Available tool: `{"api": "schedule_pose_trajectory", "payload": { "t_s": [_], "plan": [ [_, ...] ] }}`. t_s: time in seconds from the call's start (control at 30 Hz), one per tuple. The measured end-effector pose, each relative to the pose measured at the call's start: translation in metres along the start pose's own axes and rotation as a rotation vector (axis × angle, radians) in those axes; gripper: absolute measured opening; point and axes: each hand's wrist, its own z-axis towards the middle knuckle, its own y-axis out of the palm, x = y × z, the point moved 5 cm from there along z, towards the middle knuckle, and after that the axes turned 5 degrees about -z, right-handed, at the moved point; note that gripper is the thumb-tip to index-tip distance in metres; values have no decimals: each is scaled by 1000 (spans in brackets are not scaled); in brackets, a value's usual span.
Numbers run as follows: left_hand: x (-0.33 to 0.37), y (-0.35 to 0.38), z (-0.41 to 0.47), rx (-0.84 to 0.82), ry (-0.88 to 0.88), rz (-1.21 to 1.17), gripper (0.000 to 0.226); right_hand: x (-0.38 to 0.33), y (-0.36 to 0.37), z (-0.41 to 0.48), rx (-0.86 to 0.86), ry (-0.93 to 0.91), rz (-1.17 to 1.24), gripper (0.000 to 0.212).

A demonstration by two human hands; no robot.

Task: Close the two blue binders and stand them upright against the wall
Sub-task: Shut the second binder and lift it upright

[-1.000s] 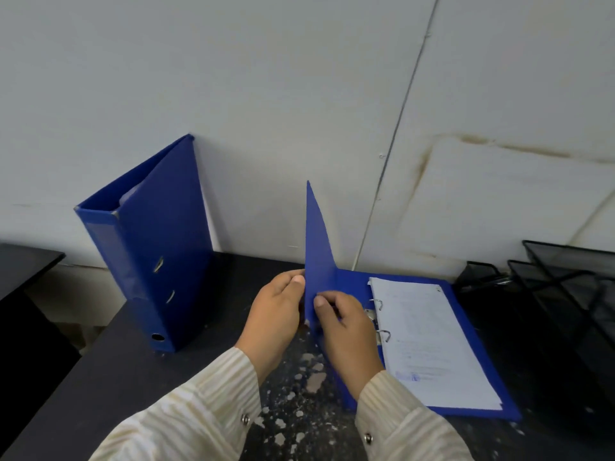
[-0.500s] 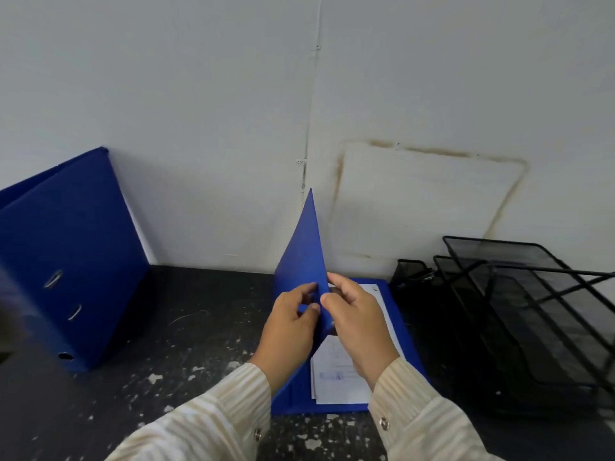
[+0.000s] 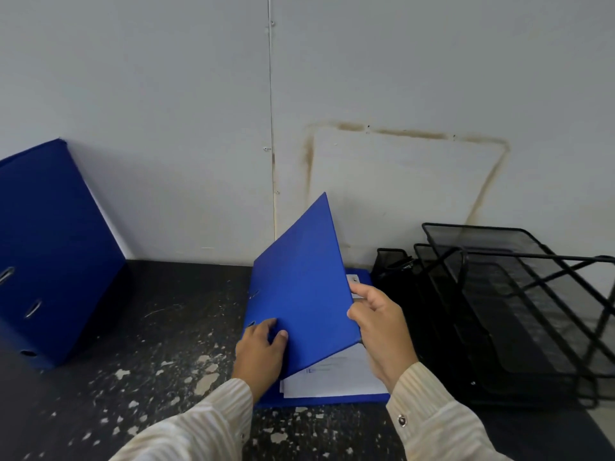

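Note:
One closed blue binder [image 3: 56,254] stands at the left, leaning against the white wall [image 3: 186,128]. A second blue binder [image 3: 299,287] lies on the dark desk [image 3: 159,327] in the middle, its front cover half lowered over white pages [image 3: 336,377]. My left hand [image 3: 259,354] rests on the cover's outer face near the spine, fingers spread. My right hand [image 3: 379,324] grips the cover's free right edge, thumb on top.
A black wire-mesh letter tray [image 3: 519,311] stands close to the right of the binder, with a black mesh holder [image 3: 389,264] behind it by the wall. The desk surface is scuffed with pale chips. The desk's right edge shows at the lower right.
The cover has swung from near upright down to the right over the pages. My left hand moved onto its outer face; my right hand moved to its free edge.

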Motion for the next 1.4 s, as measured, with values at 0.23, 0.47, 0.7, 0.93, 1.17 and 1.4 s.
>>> {"api": "schedule_pose_trajectory", "payload": {
  "t_s": [0.23, 0.47, 0.7, 0.93, 1.17, 1.4],
  "plan": [
    [-23, 1, 9, 20, -47, 155, 59, 44, -18, 12, 99, 124, 35, 34],
    [-27, 1, 22, -19, -44, 328, 68, 81, -32, 19, 243, 265, -168, 26],
    [-41, 0, 34, -53, -44, 391, 75, 113, -32, 26, 120, 363, -768, 40],
    [-54, -1, 44, -114, -47, 349, 91, 135, -12, 30, -6, 462, -1022, 66],
    [-62, 3, 48, -142, -13, 354, 97, 143, 27, 41, -192, 327, -1182, 63],
    [-65, -2, 66, -120, 8, 187, 78, 141, 98, 47, -327, 114, -1158, 61]
  ]
}}
